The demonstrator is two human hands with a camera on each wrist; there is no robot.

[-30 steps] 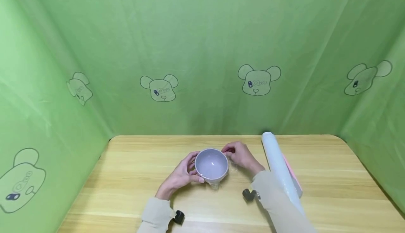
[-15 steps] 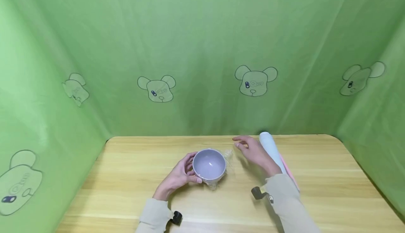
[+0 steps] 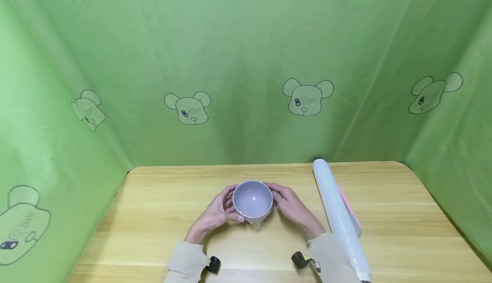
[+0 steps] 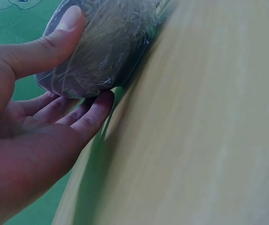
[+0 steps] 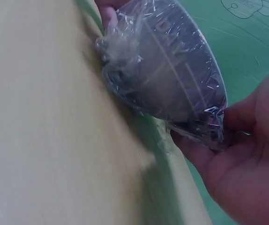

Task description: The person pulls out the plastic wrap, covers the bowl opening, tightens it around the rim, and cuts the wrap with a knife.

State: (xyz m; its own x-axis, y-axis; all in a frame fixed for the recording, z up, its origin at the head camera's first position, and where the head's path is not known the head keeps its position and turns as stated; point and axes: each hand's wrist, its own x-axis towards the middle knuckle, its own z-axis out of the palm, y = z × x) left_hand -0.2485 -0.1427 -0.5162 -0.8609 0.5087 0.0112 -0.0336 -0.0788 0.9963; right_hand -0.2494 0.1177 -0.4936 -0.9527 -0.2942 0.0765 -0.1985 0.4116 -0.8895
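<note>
A greyish-purple bowl [image 3: 252, 199] stands at the middle of the table, its mouth facing up. Clear cling film [image 5: 125, 51] clings in creases to its outer side and bunches below the rim; whether it spans the mouth I cannot tell. My left hand [image 3: 217, 212] grips the bowl's left side, the thumb [image 4: 71, 18] lying on the filmed wall and the fingers beneath. On the opposite side my right hand [image 3: 292, 206] holds the bowl's wrapped edge, thumb and fingers curled against it. Faint printed lettering shows through the film in the right wrist view.
A long white roll of cling film [image 3: 338, 214] lies slantwise beside my right forearm. Partly behind it is a flat pink and grey object [image 3: 351, 212]. Green sheeting [image 3: 246, 60] with bear-head drawings encloses the back and sides of the wooden table [image 3: 403, 223].
My right hand let go of the film at the bowl's right, swung out toward the roll, then came back to grip that side. The left hand keeps its hold on the bowl.
</note>
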